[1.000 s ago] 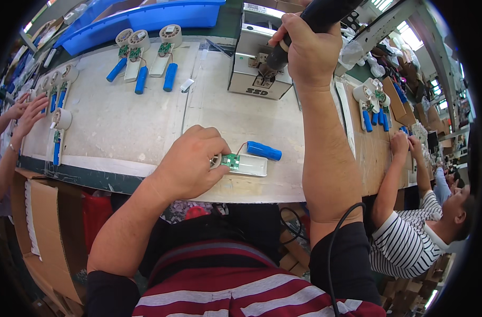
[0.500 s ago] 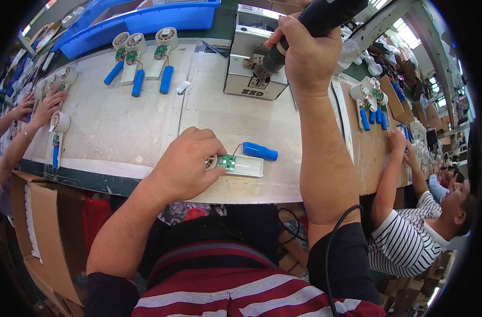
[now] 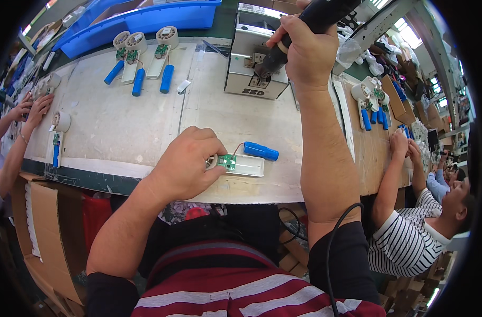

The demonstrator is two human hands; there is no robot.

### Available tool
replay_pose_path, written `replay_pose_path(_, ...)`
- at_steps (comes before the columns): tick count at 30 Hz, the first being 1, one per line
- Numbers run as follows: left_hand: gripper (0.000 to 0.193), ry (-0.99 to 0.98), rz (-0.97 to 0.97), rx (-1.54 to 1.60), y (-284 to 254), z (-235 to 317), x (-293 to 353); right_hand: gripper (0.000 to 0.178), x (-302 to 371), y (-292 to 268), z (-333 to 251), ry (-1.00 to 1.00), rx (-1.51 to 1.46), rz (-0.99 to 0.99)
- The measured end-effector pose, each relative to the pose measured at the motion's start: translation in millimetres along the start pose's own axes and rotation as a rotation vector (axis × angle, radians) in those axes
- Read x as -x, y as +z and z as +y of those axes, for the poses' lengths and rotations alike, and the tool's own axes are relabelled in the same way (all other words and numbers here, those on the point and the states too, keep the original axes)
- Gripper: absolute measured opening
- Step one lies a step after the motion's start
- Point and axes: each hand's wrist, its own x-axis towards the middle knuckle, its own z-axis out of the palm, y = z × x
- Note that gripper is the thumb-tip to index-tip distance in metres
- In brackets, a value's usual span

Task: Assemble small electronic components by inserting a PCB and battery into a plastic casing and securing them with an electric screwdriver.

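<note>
My left hand (image 3: 190, 164) is closed round the round head end of a white handheld-fan housing (image 3: 249, 165) lying on the bench. A green circuit board (image 3: 227, 161) sits in the housing beside my fingertips. From it a thin wire runs to a blue cylindrical battery (image 3: 261, 151), which lies outside the housing. My right hand (image 3: 312, 55) grips a black electric screwdriver (image 3: 325, 15), tilted downward. The driver's tip is at the front opening of a metal box-shaped screw feeder (image 3: 256, 84); the exact contact is too small to make out.
Several fan housings with blue batteries (image 3: 138, 83) lie at the back left, before a blue bin (image 3: 145, 24). One more housing (image 3: 56, 150) is at the left edge. Co-workers' hands (image 3: 37, 111) work at either side. A black cable (image 3: 333, 253) hangs by my right arm.
My hands, the screwdriver and the fan housing stay almost in place; the screwdriver's body leans slightly lower. At the left, the co-worker's hands have shifted a little.
</note>
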Motion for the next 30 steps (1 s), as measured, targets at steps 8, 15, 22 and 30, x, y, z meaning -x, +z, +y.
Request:
replay_pose_path(8, 0.024, -0.006, -0.011, -0.008, 0.0, -0.1, 0.1, 0.029, -4.9, 7.5, 0.0, 0.002, 0.035, -0.016)
replay_pose_path(15, 0.024, -0.015, -0.008, 0.007, 0.9, 0.1, -0.3, 0.018, -26.7, 15.4, 8.8, 0.008, 0.148, 0.021)
replay_pose_path(22, 0.024, -0.014, -0.013, 0.001, -0.2, -0.5, -0.9, 0.019, -27.9, 28.9, 5.7, 0.03, 0.314, 0.197)
replay_pose_path(30, 0.024, -0.026, -0.021, -0.008, 1.0, 0.1, 0.6, 0.023, -21.4, 11.4, 2.9, 0.095, 0.213, 0.045)
